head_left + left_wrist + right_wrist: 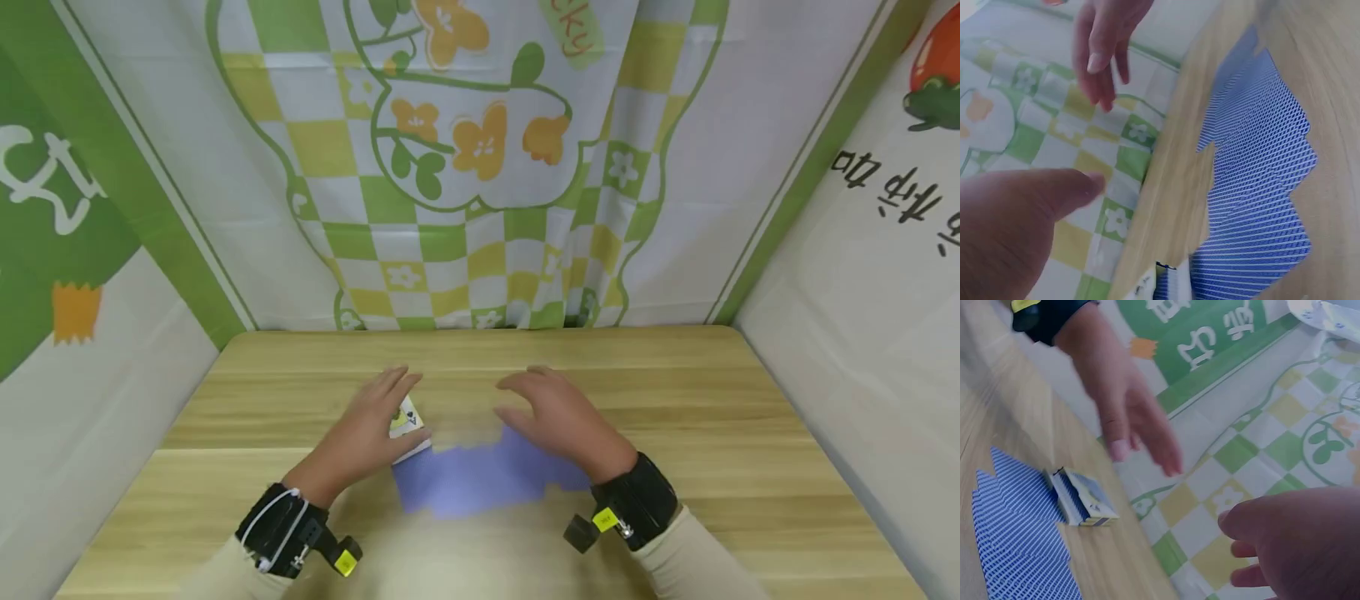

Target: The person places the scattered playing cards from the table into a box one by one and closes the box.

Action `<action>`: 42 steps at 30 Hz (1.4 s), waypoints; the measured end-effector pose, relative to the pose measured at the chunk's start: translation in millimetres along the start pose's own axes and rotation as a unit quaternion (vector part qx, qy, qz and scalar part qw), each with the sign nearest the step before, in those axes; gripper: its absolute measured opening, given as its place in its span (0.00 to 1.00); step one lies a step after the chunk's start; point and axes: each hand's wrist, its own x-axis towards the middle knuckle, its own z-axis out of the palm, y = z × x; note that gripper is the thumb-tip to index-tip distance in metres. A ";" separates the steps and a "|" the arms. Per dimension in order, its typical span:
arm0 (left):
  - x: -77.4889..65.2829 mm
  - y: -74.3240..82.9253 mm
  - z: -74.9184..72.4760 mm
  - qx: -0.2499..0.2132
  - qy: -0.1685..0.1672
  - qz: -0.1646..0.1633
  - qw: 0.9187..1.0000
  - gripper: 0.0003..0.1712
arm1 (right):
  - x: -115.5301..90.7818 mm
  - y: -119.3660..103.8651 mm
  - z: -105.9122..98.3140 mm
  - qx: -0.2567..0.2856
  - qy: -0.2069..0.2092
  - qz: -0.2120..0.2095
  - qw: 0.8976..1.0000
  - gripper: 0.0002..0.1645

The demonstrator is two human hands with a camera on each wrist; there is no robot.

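Observation:
A spread of blue-backed playing cards lies face down on the table, the cards overlapping in a crooked row. At its left end sits a small card box with a pale printed top and a dark blue strip along one side. My left hand hovers over that box, fingers relaxed and apart from the thumb, and covers part of it in the head view. Across from it, my right hand is held over the right end of the cards, thumb and fingers spread. Neither hand holds anything.
The wooden table reaches back to a hanging cloth with green and yellow checks and orange flowers. Printed white and green cloth also hangs at the left and right sides. A black camera strap is on each wrist.

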 end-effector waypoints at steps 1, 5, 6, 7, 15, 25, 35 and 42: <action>-2.9 -2.6 2.0 -0.015 -0.004 -0.005 1.000 0.47 | -2.8 -0.1 0.1 0.006 0.003 -0.001 1.000 0.23; -12.0 -17.9 13.2 -0.072 -0.003 -0.033 0.997 0.44 | -13.0 4.7 4.9 0.031 -0.011 -0.004 0.999 0.16; -13.7 -23.1 15.9 -0.081 -0.001 -0.044 0.996 0.44 | -15.2 7.2 7.1 0.037 -0.019 -0.002 0.999 0.15; -15.3 -28.8 18.7 -0.087 0.002 -0.055 0.995 0.44 | -17.3 9.8 9.5 0.043 -0.025 -0.002 0.999 0.14; -24.2 -67.0 37.8 -0.112 -0.005 -0.104 0.988 0.54 | -32.8 31.8 32.0 0.063 -0.028 -0.011 0.998 0.10; -25.6 -80.8 48.5 -0.083 0.021 -0.087 0.993 0.52 | -34.5 42.2 47.5 0.068 -0.011 -0.047 0.997 0.08; -18.9 -78.8 49.3 -0.165 0.062 -0.104 0.979 0.47 | -38.6 48.5 51.7 0.039 -0.053 -0.024 0.998 0.11; -17.7 -69.9 38.1 -0.349 0.021 -0.177 0.920 0.44 | -40.1 46.3 50.1 0.046 -0.084 0.001 0.995 0.16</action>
